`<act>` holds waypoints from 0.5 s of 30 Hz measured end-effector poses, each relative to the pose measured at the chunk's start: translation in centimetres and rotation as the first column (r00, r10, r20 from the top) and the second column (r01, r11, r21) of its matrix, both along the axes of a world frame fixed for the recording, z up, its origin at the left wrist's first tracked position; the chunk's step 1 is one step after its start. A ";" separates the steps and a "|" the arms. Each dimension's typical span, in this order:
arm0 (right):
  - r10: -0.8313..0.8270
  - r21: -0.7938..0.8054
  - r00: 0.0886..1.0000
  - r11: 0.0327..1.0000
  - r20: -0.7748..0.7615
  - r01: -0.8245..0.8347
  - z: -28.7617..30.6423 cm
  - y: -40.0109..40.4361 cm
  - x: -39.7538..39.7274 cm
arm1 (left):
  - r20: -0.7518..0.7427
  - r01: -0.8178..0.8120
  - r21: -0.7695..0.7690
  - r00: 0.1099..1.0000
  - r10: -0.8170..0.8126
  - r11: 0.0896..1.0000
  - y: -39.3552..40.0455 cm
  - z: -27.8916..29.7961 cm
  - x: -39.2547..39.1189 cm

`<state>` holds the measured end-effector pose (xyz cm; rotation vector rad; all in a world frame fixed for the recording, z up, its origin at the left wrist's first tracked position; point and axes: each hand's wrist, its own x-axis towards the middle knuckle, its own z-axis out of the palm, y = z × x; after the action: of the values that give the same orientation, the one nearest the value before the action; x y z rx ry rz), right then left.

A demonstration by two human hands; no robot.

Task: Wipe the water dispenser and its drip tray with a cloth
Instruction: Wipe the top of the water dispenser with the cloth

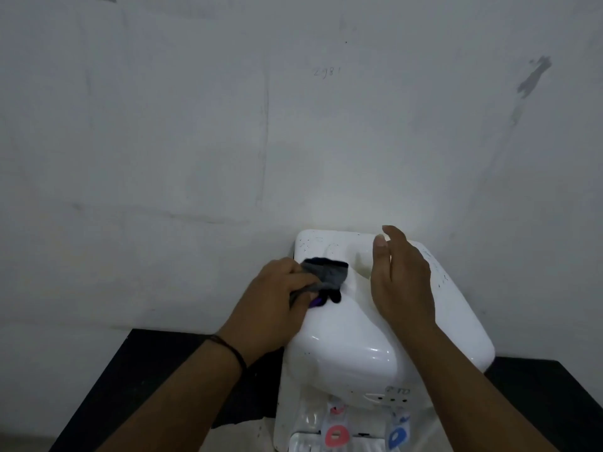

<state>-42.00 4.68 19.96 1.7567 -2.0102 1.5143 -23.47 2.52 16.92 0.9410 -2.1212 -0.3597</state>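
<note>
A white water dispenser (346,347) stands against the wall, seen from above. My left hand (277,298) grips a bunched grey and black cloth (326,275) and holds it on the left part of the dispenser's top. My right hand (401,278) hovers over the right part of the top, fingers straight and together, holding nothing. Below the front panel sit a red tap (333,435) and a blue tap (397,435). The white drip tray (303,443) shows only at the bottom edge of the view.
A dark counter (130,386) carries the dispenser and runs left and right of it. The pale, stained wall (293,125) rises right behind the dispenser. A thin black band circles my left wrist.
</note>
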 end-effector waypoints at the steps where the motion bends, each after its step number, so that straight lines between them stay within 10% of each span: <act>1: 0.005 0.009 1.000 1.000 -0.009 -0.005 0.0 0.0 0.0 | 0.005 -0.039 0.007 0.999 0.039 0.999 -0.7 0.3 0.1; 7: 0.032 -0.006 0.997 0.999 0.075 -0.032 -0.2 0.0 -0.4 | 0.089 0.146 -0.010 0.985 -0.145 0.989 2.2 1.0 -1.7; 15: 0.084 -0.040 0.953 0.996 0.291 -0.076 -0.1 0.4 -0.8 | 0.076 -0.042 -0.060 0.996 0.047 0.997 1.3 1.1 -2.7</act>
<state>-42.75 5.06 19.81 1.7084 -2.0498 1.9207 -26.15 3.79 18.03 0.9807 -2.1650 -0.2406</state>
